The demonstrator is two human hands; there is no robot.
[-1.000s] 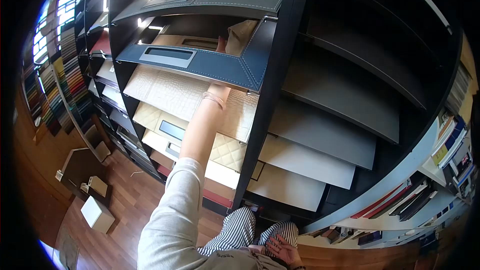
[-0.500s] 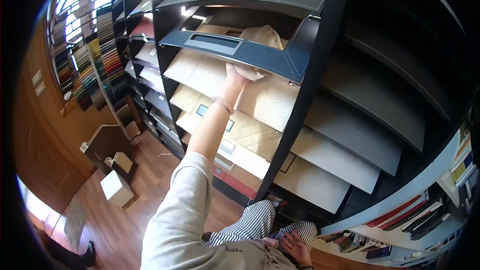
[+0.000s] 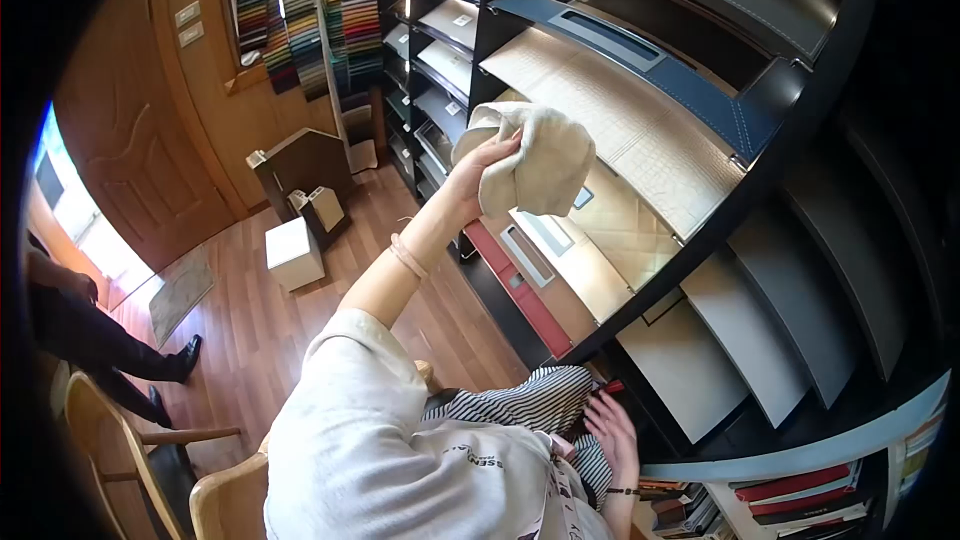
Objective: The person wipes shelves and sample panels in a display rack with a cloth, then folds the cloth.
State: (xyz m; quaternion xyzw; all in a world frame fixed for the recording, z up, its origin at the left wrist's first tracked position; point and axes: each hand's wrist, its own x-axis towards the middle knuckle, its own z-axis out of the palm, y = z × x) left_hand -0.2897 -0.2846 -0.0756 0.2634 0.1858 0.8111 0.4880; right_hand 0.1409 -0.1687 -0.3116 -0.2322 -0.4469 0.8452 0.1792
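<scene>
My left hand is raised in front of the shelf rack, its fingers closed on a bunched beige cloth. The cloth hangs over the fingers, apart from the panels behind it. Behind and to the right lies a shiny cream crocodile-textured panel. Above that is a blue stitched panel with a grey inset frame. Low near my striped trouser leg, my right hand has its fingers apart and holds nothing.
More sample panels fill the rack, including a quilted cream one and a red one. Grey boards stand at the right. A white box sits on the floor. A wooden chair and a person's legs are at the left.
My left hand has drawn the cloth out from beneath the blue panel, toward me and left of the panels. The view has turned left, showing more floor, a chair and the person's legs.
</scene>
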